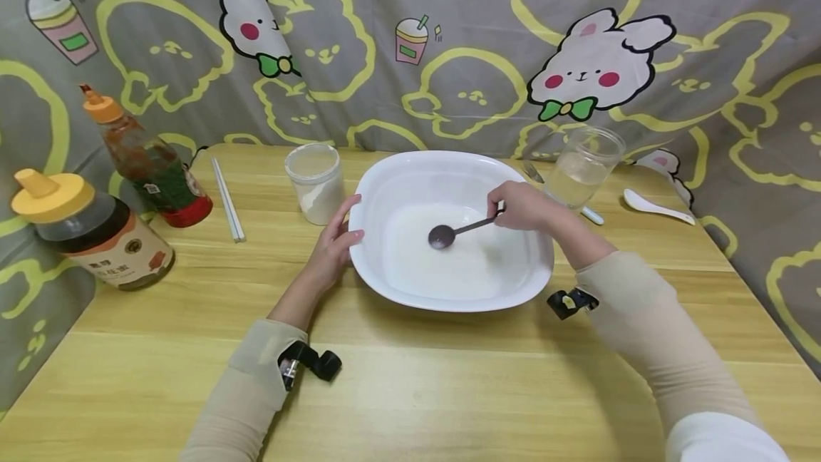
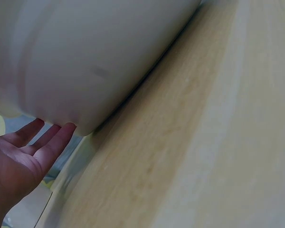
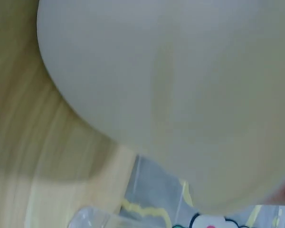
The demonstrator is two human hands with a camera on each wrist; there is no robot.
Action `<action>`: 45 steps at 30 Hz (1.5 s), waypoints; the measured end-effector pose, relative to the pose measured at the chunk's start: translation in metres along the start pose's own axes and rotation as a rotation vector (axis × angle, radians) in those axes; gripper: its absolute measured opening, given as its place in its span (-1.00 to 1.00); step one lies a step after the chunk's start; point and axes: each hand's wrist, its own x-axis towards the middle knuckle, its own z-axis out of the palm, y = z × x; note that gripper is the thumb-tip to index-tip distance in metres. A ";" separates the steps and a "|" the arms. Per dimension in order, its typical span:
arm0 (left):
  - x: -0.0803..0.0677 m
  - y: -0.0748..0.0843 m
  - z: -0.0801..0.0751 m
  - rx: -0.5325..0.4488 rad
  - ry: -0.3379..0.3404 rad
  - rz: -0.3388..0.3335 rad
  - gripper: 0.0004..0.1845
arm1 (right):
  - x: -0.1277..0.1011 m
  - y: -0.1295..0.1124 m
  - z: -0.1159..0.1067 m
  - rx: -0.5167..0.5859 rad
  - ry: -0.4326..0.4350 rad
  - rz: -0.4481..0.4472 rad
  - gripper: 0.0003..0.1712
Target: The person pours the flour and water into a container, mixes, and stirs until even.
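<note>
here one bowl (image 1: 449,184); left hand (image 1: 333,248) fingers straight against it; right hand (image 1: 522,207) pinches one spoon (image 1: 457,230)

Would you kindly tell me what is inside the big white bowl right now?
The white bowl holds white liquid and the dark spoon gripped by the right hand. Whether anything lies beneath the liquid cannot be seen.
</note>
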 end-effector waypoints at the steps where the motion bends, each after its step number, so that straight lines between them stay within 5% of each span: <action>1: 0.000 0.000 0.000 -0.002 0.001 0.000 -0.35 | 0.000 0.002 -0.001 -0.015 0.022 0.013 -0.88; 8: 0.000 -0.001 -0.003 0.009 0.000 -0.009 -0.36 | 0.015 0.005 0.018 0.131 0.072 0.023 -0.94; 14: -0.001 -0.001 -0.002 0.000 0.003 0.002 -0.35 | 0.010 -0.008 0.031 0.284 -0.114 -0.116 -0.93; 20: -0.001 -0.002 -0.002 0.010 0.008 -0.002 -0.36 | -0.011 -0.001 0.013 0.191 -0.256 -0.240 -0.91; 26: -0.001 -0.002 -0.003 0.007 0.014 -0.011 -0.35 | -0.016 0.014 -0.004 0.084 -0.148 -0.120 -0.88; 30: -0.001 -0.002 -0.003 0.008 0.011 -0.011 -0.36 | -0.008 0.018 0.001 0.169 -0.123 -0.036 -0.92; 35: -0.001 -0.001 0.000 0.007 0.001 -0.013 -0.35 | -0.004 0.014 0.010 0.292 -0.213 -0.053 -0.91; 39: 0.000 0.000 0.001 0.006 -0.003 -0.006 -0.35 | -0.011 0.015 0.002 0.193 -0.218 -0.061 -0.90; 45: 0.001 0.000 -0.001 0.014 0.001 -0.008 -0.35 | -0.010 0.015 -0.003 0.016 -0.061 -0.049 -0.89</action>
